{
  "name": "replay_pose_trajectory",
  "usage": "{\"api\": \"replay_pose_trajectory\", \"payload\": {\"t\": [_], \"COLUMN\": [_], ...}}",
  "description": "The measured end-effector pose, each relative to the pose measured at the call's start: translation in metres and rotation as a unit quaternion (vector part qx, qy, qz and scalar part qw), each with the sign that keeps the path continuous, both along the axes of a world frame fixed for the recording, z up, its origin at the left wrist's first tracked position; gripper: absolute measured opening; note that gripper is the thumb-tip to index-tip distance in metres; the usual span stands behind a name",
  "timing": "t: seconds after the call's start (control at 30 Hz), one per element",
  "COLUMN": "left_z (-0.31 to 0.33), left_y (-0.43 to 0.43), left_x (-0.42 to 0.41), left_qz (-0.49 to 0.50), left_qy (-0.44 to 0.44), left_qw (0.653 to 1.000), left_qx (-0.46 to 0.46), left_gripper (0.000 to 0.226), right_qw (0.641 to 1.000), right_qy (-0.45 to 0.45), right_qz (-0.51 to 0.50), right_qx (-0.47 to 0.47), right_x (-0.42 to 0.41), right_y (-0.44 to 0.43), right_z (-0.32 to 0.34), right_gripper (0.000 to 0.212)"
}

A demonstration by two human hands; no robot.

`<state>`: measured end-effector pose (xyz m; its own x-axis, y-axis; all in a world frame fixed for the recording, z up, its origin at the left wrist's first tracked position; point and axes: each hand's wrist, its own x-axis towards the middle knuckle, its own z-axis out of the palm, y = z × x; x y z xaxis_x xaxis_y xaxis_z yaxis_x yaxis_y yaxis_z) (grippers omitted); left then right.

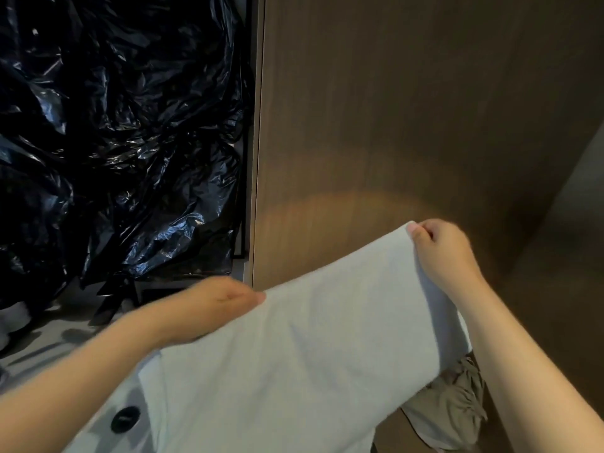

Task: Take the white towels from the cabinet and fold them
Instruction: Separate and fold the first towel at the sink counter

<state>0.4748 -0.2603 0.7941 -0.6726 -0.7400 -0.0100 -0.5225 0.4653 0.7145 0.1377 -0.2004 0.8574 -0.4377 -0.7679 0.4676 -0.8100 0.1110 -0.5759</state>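
As I hold the white towel [310, 354] up in front of the brown cabinet door [392, 125], it hangs stretched between both hands; my right hand [441, 253] pinches the upper corner between thumb and curled fingers; my left hand [209, 308], blurred, seems to grip the lower corner with the thumb on top; the risk I see is the slant, one corner well above the other, so a fold made now could come out crooked; a loose left grip could drop that corner toward the black plastic bag [114, 125] or onto the crumpled cloth [457, 400] below.
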Motion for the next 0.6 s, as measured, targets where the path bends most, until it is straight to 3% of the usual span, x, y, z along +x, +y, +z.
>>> {"api": "replay_pose_trajectory", "payload": {"t": [0.17, 0.37, 0.6], "left_z": [-0.105, -0.114, -0.121], "left_y": [-0.009, -0.005, 0.016], "left_x": [-0.023, -0.017, 0.043], "left_qz": [0.037, 0.053, 0.055], "left_qy": [-0.113, -0.018, 0.015], "left_qw": [0.992, 0.997, 0.998], "left_qx": [-0.04, -0.044, -0.033], "left_gripper": [0.063, 0.051, 0.053], "right_qw": [0.994, 0.996, 0.996], "right_qy": [-0.044, -0.051, -0.053], "right_qz": [-0.017, -0.044, -0.045], "right_qx": [0.095, 0.056, 0.049], "right_x": [-0.005, -0.014, -0.014], "right_y": [0.002, 0.005, -0.001], "right_z": [-0.086, -0.116, -0.121], "right_gripper": [0.032, 0.032, 0.031]}}
